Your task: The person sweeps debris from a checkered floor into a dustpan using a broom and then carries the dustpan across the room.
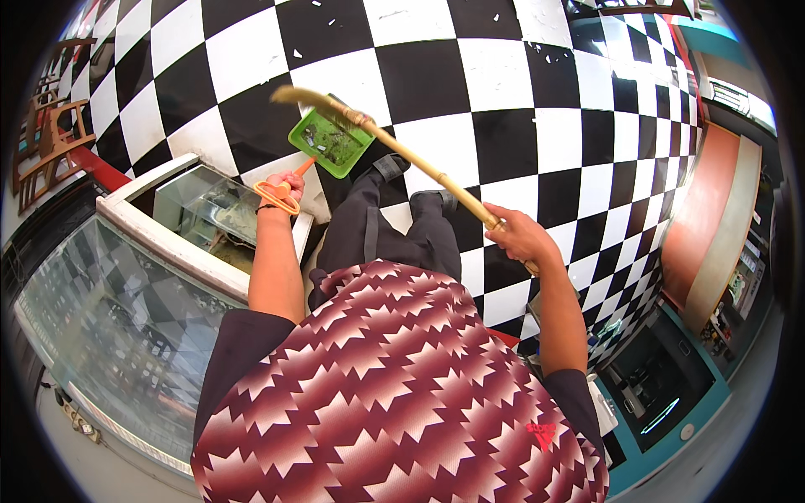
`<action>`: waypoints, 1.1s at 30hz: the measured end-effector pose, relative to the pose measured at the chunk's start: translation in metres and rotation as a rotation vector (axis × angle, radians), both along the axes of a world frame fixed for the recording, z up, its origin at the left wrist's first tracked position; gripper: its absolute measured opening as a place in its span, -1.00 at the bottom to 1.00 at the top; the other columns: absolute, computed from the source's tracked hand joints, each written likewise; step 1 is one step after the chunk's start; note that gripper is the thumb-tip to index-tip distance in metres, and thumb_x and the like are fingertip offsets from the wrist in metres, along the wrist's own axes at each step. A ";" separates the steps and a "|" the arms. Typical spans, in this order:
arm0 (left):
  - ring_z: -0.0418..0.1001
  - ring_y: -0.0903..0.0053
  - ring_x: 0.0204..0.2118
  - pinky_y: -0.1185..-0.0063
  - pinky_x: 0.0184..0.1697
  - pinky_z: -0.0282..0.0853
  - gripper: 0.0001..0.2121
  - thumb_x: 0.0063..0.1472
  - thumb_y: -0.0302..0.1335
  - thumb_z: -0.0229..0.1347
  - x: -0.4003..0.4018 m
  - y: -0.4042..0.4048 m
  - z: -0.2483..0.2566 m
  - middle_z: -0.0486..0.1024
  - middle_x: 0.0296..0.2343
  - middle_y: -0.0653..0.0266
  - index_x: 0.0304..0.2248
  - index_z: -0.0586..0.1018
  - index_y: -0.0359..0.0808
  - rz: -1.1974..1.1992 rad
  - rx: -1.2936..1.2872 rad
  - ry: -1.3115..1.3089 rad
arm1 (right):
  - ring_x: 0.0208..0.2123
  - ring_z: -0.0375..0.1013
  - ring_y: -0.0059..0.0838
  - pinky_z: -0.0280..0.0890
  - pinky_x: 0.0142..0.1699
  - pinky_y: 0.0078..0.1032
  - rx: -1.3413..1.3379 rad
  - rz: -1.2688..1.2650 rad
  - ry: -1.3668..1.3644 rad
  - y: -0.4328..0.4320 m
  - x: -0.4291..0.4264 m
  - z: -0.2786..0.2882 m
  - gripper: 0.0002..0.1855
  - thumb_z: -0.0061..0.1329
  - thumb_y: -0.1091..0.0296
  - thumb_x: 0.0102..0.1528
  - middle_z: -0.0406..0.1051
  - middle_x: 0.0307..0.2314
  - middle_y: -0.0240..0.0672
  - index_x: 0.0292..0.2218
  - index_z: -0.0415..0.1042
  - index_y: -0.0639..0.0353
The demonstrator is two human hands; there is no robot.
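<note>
My left hand (pixel 286 187) grips the orange handle (pixel 305 166) of a green plastic dustpan (pixel 343 165). Grey-green dirt and a few pale scraps (pixel 311 143) lie in the pan. My right hand (pixel 523 234) is closed around the bamboo stick of a broom (pixel 434 171), which slants up and left across the view. The broom's straw bristles (pixel 294 95) are past the dustpan's far left side, slightly blurred; whether they touch the floor I cannot tell. Part of the pan is hidden behind the broom. My shoes (pixel 391 165) stand just right of the pan.
White scraps (pixel 297 54) are scattered over the black-and-white checkered floor (pixel 424 78). On the left stands a glass display case (pixel 126 302) with a white frame. Wooden chairs (pixel 60 151) are at the far left. A curved orange counter (pixel 701 201) runs along the right.
</note>
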State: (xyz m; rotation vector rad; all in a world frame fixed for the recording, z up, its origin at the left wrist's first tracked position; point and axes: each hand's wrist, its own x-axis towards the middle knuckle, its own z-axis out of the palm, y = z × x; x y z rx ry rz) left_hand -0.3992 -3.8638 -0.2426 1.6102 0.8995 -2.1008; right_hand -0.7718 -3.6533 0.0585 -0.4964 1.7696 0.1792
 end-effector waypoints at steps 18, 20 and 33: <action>0.09 0.76 -0.80 0.82 -0.76 0.08 -0.91 0.19 -0.57 -0.30 0.012 0.011 0.022 0.12 -0.75 0.41 -0.47 0.17 -0.38 -0.152 -0.024 -0.011 | -0.35 0.39 0.02 0.30 -0.26 -0.23 -0.163 0.250 0.303 0.031 0.033 -0.095 -0.46 -0.06 0.28 -0.03 0.40 -0.43 0.06 -0.03 0.14 0.28; 0.08 0.76 -0.80 0.82 -0.77 0.07 -0.91 0.19 -0.57 -0.28 0.012 0.015 0.024 0.12 -0.75 0.41 -0.47 0.17 -0.38 -0.148 -0.039 -0.014 | -0.29 0.36 0.03 0.27 -0.22 -0.23 -0.141 0.216 0.184 0.044 0.038 -0.096 -0.50 -0.04 0.25 -0.04 0.39 -0.39 0.05 -0.09 0.21 0.24; 0.16 0.73 -0.77 0.84 -0.75 0.20 -0.88 0.18 -0.56 -0.21 0.050 0.024 0.024 0.27 -0.63 0.22 -0.36 0.20 -0.49 -0.139 -0.001 0.009 | -0.74 0.16 -0.62 0.15 -0.62 -0.58 -0.071 -0.176 -0.014 0.071 0.051 -0.022 -0.37 -0.01 0.33 -0.03 0.27 -0.65 -0.35 0.08 0.12 0.01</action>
